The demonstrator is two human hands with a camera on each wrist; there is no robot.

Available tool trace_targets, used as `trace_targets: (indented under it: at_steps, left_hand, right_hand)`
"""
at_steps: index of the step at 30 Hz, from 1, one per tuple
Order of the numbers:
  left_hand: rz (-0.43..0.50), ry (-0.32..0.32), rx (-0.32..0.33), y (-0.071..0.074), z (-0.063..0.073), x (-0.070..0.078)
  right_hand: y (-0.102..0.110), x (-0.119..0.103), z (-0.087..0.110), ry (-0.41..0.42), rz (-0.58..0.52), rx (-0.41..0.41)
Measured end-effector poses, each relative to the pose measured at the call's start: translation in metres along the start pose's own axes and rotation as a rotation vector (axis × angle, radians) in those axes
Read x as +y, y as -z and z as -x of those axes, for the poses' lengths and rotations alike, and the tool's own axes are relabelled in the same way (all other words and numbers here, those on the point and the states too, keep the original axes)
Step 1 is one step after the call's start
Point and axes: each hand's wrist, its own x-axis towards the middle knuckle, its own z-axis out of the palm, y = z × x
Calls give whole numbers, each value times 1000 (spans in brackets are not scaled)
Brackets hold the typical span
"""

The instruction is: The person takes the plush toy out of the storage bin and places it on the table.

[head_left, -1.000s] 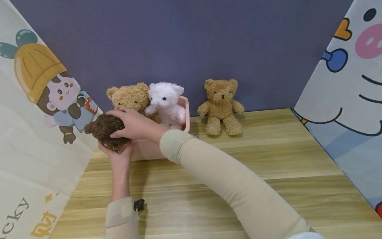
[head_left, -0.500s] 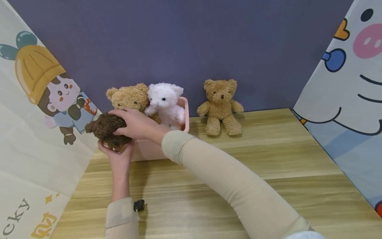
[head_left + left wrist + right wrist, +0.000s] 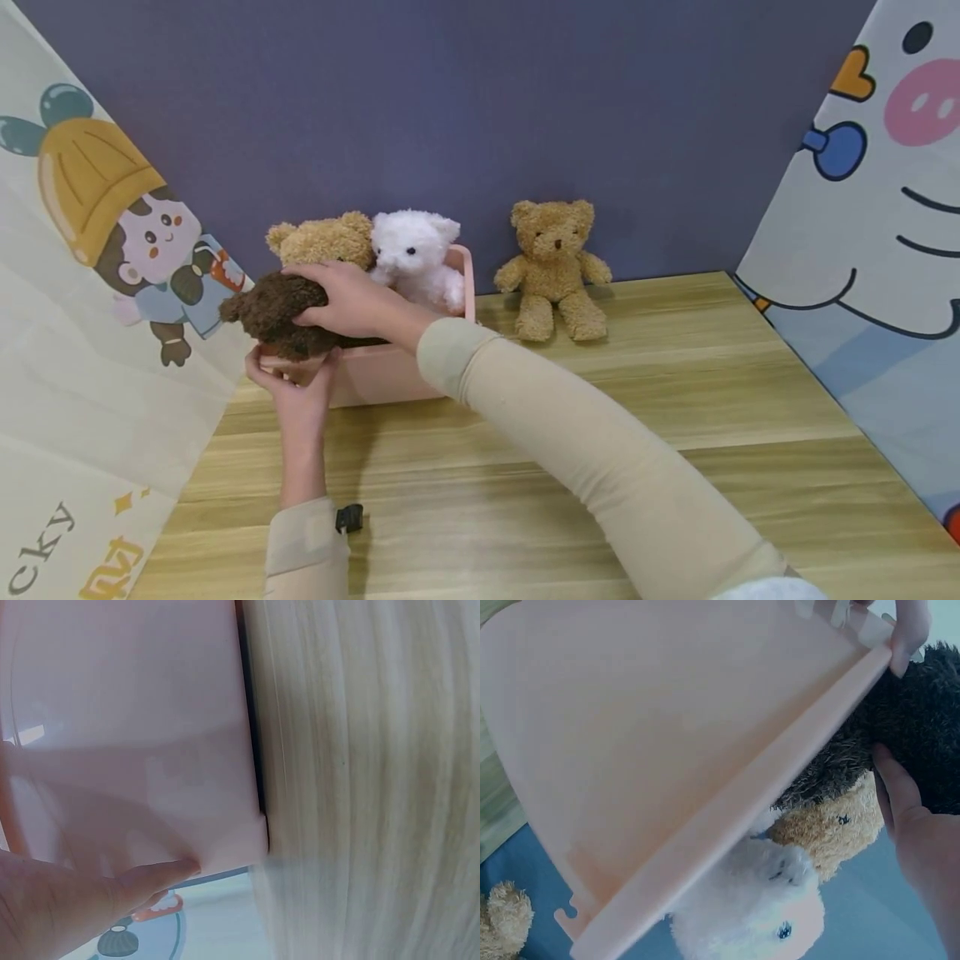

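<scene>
My right hand [image 3: 352, 304] grips a dark brown teddy bear [image 3: 272, 315] from above, at the left end of a pink bin [image 3: 390, 379]. The bear's lower part is behind the bin's front rim. My left hand [image 3: 296, 387] holds the bin's front left corner; in the left wrist view, a digit [image 3: 161, 876] lies along its wall. Inside the bin sit a tan teddy bear [image 3: 322, 240], partly covered by my right hand and the brown bear, and a white plush bear [image 3: 414, 250]. The right wrist view shows the brown bear's dark fur [image 3: 922, 735] pinched above the rim.
Another tan teddy bear [image 3: 555, 271] sits upright right of the bin against the dark blue back wall [image 3: 480, 125]. The wood-grain tabletop [image 3: 487, 475] extends in front. Printed cartoon panels [image 3: 885, 217] close off both sides.
The dark brown bear and my right hand have moved slightly up and right, further over the bin. More of the front rim shows now. My left hand stays at the corner.
</scene>
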Motion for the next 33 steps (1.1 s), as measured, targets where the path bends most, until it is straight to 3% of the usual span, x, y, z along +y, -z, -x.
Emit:
trace_targets:
  at_steps: [8, 12, 21, 26, 30, 33]
  left_hand:
    - [1, -66, 18, -2, -2, -2]
    - [-35, -36, 6, 0, -3, -1]
    - [-188, -4, -17, 27, -23, 8]
    - [-369, 24, -115, 45, -42, 21]
    - [-510, 0, -234, 52, -52, 25]
    - [-560, -11, -267, 55, -57, 26]
  right_hand:
    - [12, 7, 6, 18, -57, 49]
    - [23, 7, 11, 28, -81, 59]
    - [58, 11, 27, -18, -136, 120]
    - [81, 16, 40, -28, -187, 159]
    - [107, 19, 54, -37, -224, 243]
    - [129, 21, 68, -38, -225, 307]
